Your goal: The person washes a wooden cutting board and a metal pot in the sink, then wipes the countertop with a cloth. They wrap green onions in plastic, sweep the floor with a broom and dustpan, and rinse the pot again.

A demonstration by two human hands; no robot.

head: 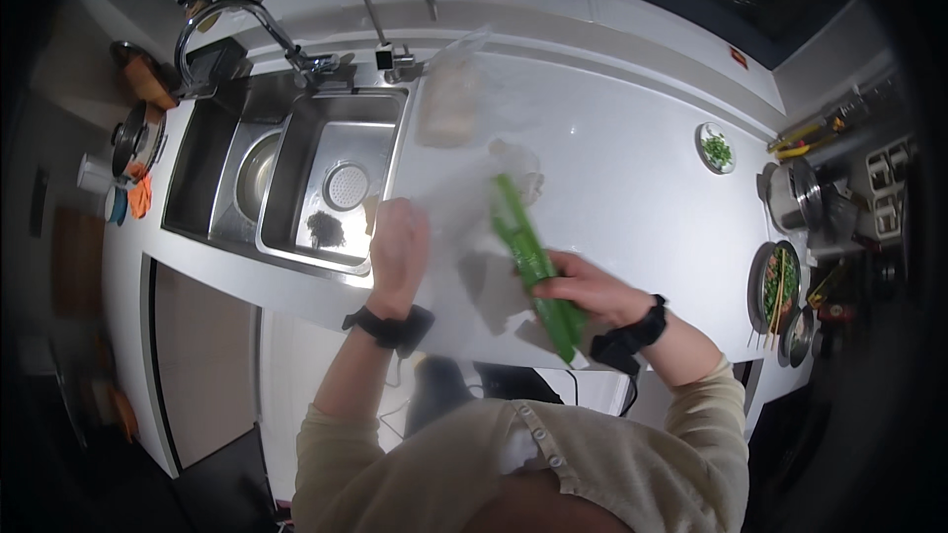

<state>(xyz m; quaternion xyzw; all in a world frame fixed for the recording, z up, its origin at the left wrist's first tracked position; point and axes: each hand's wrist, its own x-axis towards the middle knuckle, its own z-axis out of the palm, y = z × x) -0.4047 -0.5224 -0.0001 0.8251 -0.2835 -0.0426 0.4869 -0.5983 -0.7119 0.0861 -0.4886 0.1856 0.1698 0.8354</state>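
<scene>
A long, bright green item slants over the white countertop, with my right hand closed around its lower half. Motion blurs it, and I cannot tell whether it is a packet or a vegetable. My left hand is at the right rim of the stainless steel sink. Its fingers look curled but are blurred, and whether they hold anything is unclear. Just beyond the green item lies a crumpled piece of clear plastic. Behind that, a translucent plastic bag holds something pale.
A dark clump lies in the sink, below a curved chrome faucet and a thinner tap. To the right are a small dish of chopped greens, a lidded pot and a bowl of food with chopsticks.
</scene>
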